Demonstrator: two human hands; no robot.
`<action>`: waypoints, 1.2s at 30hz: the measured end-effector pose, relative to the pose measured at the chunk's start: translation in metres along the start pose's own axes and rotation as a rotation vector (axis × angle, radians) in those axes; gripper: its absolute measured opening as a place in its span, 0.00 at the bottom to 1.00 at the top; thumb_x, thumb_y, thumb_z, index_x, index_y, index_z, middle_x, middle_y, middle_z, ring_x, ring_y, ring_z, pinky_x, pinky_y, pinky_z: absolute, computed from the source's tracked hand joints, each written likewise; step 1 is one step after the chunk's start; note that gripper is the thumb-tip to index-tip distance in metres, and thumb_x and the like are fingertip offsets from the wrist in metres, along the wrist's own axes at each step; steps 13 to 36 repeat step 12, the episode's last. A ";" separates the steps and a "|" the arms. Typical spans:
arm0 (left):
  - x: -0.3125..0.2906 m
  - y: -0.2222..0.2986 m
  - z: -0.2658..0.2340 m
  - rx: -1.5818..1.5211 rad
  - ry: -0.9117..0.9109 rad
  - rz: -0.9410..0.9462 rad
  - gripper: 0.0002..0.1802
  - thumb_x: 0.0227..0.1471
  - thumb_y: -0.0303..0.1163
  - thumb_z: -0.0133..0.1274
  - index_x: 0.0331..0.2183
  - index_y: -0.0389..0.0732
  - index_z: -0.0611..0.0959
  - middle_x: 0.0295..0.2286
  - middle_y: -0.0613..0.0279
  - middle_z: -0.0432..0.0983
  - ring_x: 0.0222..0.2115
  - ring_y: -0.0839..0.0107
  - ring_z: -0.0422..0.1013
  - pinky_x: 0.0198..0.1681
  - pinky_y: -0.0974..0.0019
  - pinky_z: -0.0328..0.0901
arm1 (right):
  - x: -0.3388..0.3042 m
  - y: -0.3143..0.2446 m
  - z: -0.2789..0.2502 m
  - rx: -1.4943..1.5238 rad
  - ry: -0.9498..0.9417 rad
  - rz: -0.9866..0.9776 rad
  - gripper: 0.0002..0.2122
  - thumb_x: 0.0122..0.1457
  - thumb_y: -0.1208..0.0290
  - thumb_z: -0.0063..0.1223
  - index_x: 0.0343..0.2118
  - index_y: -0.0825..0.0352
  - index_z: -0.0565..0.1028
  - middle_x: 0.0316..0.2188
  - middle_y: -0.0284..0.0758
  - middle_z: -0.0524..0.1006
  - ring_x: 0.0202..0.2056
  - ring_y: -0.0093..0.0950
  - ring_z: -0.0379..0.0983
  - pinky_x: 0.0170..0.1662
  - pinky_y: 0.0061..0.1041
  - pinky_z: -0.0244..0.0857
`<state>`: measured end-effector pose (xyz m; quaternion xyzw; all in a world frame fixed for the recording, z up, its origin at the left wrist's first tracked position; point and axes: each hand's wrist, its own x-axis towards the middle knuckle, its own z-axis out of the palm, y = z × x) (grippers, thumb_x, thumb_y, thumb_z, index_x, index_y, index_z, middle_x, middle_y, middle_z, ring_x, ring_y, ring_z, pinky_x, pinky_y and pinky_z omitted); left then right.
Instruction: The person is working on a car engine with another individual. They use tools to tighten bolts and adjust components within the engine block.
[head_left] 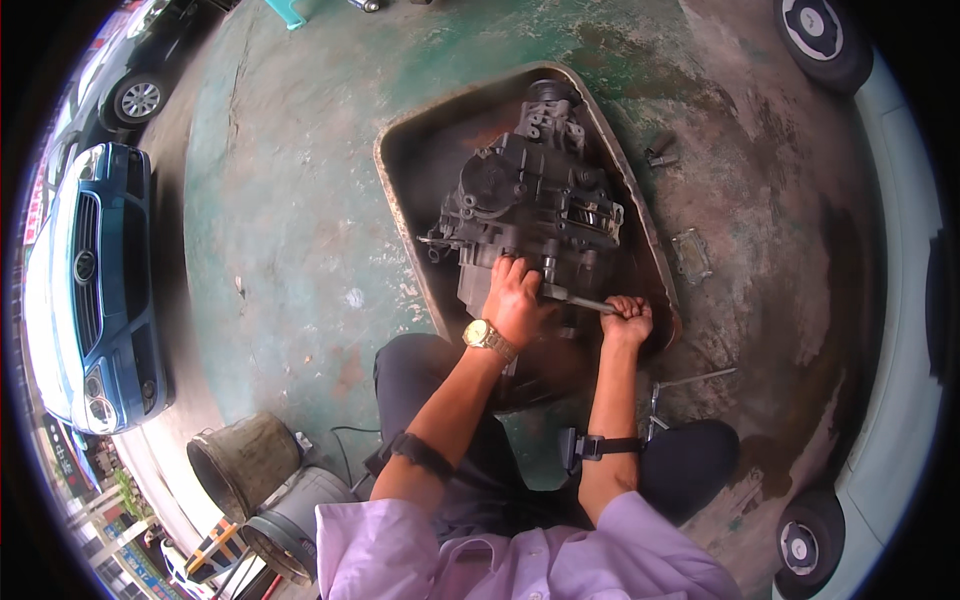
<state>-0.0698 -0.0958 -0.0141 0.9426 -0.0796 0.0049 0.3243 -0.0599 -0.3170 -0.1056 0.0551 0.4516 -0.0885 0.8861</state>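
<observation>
A dark, greasy gearbox (535,190) lies in a shallow metal tray (400,195) on the floor in front of me. My right hand (628,320) is closed round the handle end of a ratchet wrench (585,301). The wrench head meets a shiny socket (549,268), which points at the near part of the housing; the fastener itself is hidden. Just left of the wrench head, my left hand (515,303) has its fingers bent over the gearbox housing, gripping it. The fingertips are partly lost against the dark metal.
Right of the tray lie small metal parts (660,150), a flat plate (691,255) and a long-handled tool (700,377) near my right knee. Two buckets (240,460) are at lower left. A blue car (105,290) stands left, a light-coloured vehicle (900,300) right.
</observation>
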 end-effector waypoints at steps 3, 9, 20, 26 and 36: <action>0.000 0.003 0.000 0.023 0.026 0.006 0.25 0.28 0.33 0.72 0.30 0.36 0.77 0.39 0.48 0.69 0.46 0.44 0.63 0.53 0.46 0.60 | -0.005 -0.003 0.014 -0.066 -0.002 -0.045 0.15 0.63 0.63 0.38 0.18 0.58 0.63 0.10 0.23 0.53 0.11 0.19 0.48 0.18 0.21 0.47; -0.001 -0.008 0.009 0.012 0.020 0.064 0.24 0.28 0.33 0.72 0.29 0.36 0.77 0.37 0.48 0.69 0.45 0.45 0.64 0.53 0.46 0.60 | -0.089 0.030 0.103 -0.504 -0.416 -0.443 0.17 0.66 0.61 0.41 0.20 0.58 0.62 0.13 0.22 0.52 0.14 0.19 0.45 0.20 0.23 0.40; -0.001 -0.014 0.015 -0.031 0.063 0.082 0.24 0.29 0.33 0.72 0.29 0.37 0.77 0.39 0.49 0.70 0.46 0.45 0.63 0.53 0.46 0.60 | -0.146 0.088 0.124 -0.943 -0.709 -0.536 0.16 0.65 0.61 0.46 0.22 0.65 0.68 0.14 0.27 0.65 0.16 0.17 0.54 0.24 0.23 0.49; -0.001 -0.014 0.015 -0.031 0.063 0.082 0.24 0.29 0.33 0.72 0.29 0.37 0.77 0.39 0.49 0.70 0.46 0.45 0.63 0.53 0.46 0.60 | -0.146 0.088 0.124 -0.943 -0.709 -0.536 0.16 0.65 0.61 0.46 0.22 0.65 0.68 0.14 0.27 0.65 0.16 0.17 0.54 0.24 0.23 0.49; -0.001 -0.014 0.015 -0.031 0.063 0.082 0.24 0.29 0.33 0.72 0.29 0.37 0.77 0.39 0.49 0.70 0.46 0.45 0.63 0.53 0.46 0.60 | -0.146 0.088 0.124 -0.943 -0.709 -0.536 0.16 0.65 0.61 0.46 0.22 0.65 0.68 0.14 0.27 0.65 0.16 0.17 0.54 0.24 0.23 0.49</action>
